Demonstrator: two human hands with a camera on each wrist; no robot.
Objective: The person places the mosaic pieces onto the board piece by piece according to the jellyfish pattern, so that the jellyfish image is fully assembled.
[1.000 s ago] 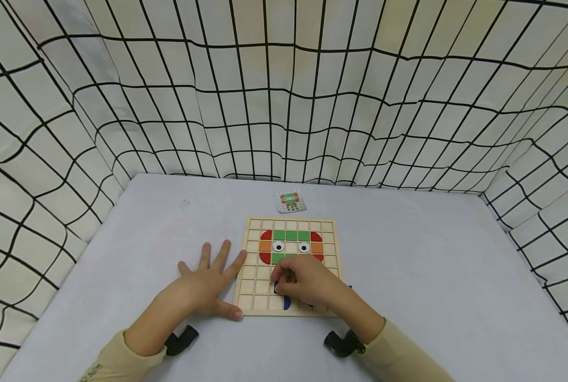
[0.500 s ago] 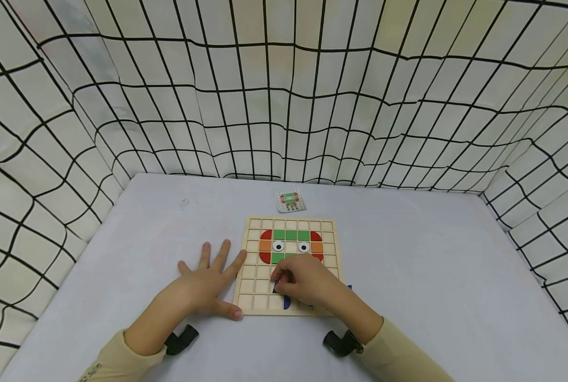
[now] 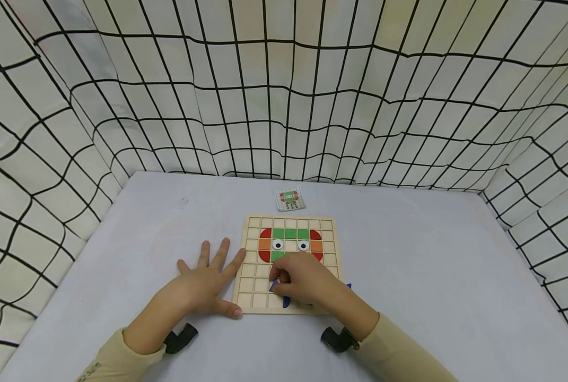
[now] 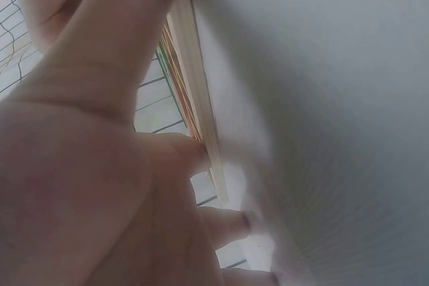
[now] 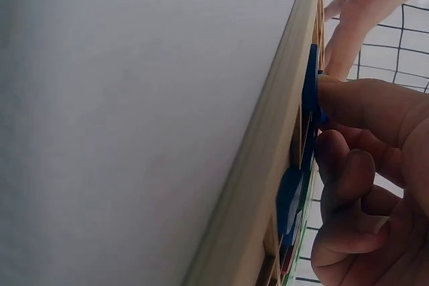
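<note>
A square wooden grid board (image 3: 247,286) lies on the table, with red, orange and green tiles (image 3: 290,234) and two eye discs (image 3: 303,245) forming a face in its upper half. My left hand (image 3: 200,286) lies flat with spread fingers, index fingertip and thumb right at the board's left edge. Over the lower middle of the board, my right hand (image 3: 305,278) pinches a small blue tile (image 3: 273,287) between thumb and index finger. Just below sits a rounded blue tile (image 3: 286,302). Other blue tiles (image 5: 289,195) show beneath the right hand, which hides part of the grid.
Behind the board lies a small picture card (image 3: 290,199) showing a similar coloured figure on a grid. A blue piece (image 3: 349,286) peeks out at the board's right edge, beside my right wrist. Black netting (image 3: 288,106) over white sheets encloses the table's sides and back.
The blue tile in my right fingers has turned slightly and shows more of its face. The left hand stays put; the whole view has shifted a touch.
</note>
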